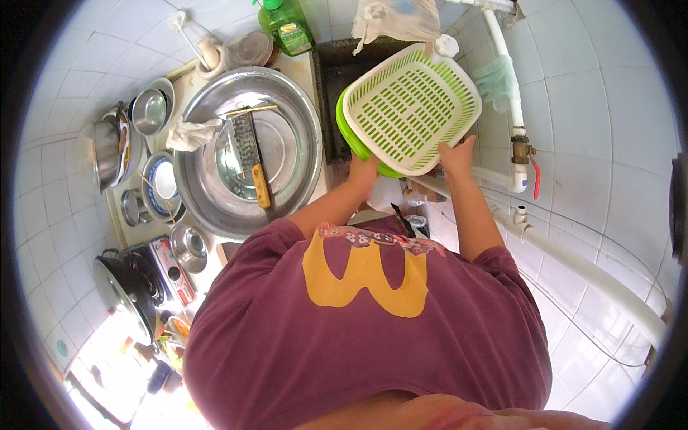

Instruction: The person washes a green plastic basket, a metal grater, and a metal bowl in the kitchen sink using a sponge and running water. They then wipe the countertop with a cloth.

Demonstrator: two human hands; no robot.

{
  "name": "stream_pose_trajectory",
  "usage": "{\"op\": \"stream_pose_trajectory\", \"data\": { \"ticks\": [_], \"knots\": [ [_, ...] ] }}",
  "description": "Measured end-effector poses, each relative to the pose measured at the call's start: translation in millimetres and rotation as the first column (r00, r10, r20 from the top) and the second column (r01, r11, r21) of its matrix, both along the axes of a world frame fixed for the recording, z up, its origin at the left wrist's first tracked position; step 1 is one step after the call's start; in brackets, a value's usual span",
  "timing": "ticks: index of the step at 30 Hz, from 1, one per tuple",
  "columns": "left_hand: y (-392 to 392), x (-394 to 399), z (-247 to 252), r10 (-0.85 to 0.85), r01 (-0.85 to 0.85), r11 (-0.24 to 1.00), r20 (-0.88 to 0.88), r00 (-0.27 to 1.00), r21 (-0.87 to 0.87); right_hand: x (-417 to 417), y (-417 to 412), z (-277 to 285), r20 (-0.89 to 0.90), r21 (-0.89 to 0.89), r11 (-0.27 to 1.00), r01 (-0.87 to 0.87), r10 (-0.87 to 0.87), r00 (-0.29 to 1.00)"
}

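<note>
Both my hands grip a white plastic colander basket (408,113) nested in a green plastic basin (352,137), held tilted over the dark sink (332,80). My left hand (363,171) is at the near left corner, its fingers partly hidden by the green rim. At the near right edge, my right hand (456,158) holds on with the thumb against the white rim. Nothing lies in the colander. To the left, a large steel basin (201,199) carries a cleaver (250,150) with a wooden handle, chopsticks (250,109) and a white cloth (191,134).
A green pump bottle (290,32) stands behind the sink, near a hanging plastic bag (395,19). White pipes (497,48) with a red-levered valve (529,153) run along the right wall. Bowls (161,180), a portable gas stove (166,269) and a lidded black pan (126,295) crowd the left.
</note>
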State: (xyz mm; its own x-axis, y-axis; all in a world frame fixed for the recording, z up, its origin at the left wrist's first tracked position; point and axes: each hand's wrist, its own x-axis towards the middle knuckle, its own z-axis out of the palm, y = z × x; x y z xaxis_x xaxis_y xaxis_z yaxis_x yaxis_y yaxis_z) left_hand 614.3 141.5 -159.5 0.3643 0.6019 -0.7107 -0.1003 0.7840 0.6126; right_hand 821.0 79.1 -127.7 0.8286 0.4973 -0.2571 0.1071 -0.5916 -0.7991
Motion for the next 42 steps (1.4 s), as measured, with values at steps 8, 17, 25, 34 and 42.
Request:
{"op": "stream_pose_trajectory", "data": {
  "ticks": [8, 17, 25, 34, 42],
  "knots": [
    [-26, -36, -63, -0.030, 0.044, 0.999, 0.373, 0.927, -0.027, -3, -47, 81, -0.629, 0.088, 0.996, -0.025, 0.075, 0.774],
    [-7, -17, -73, 0.050, 0.005, 0.984, 0.298, 0.953, -0.181, -1, -118, 121, -0.753, 0.185, 0.982, -0.040, 0.168, 0.636],
    [-34, -19, -76, 0.063, -0.022, 0.990, 0.298, 0.952, -0.139, -1, -137, 123, -0.719, 0.213, 0.975, 0.067, 0.110, 0.686],
    [26, 15, -23, 0.136, -0.051, 0.909, -0.181, 0.974, 0.413, -7, -132, 112, -0.740, 0.249, 0.963, 0.102, 0.121, 0.662],
    [48, 37, 25, 0.177, 0.259, 0.824, -0.664, 0.727, 0.504, -6, -148, 79, -0.768, 0.191, 0.965, 0.180, 0.033, 0.640]
  ]
}}
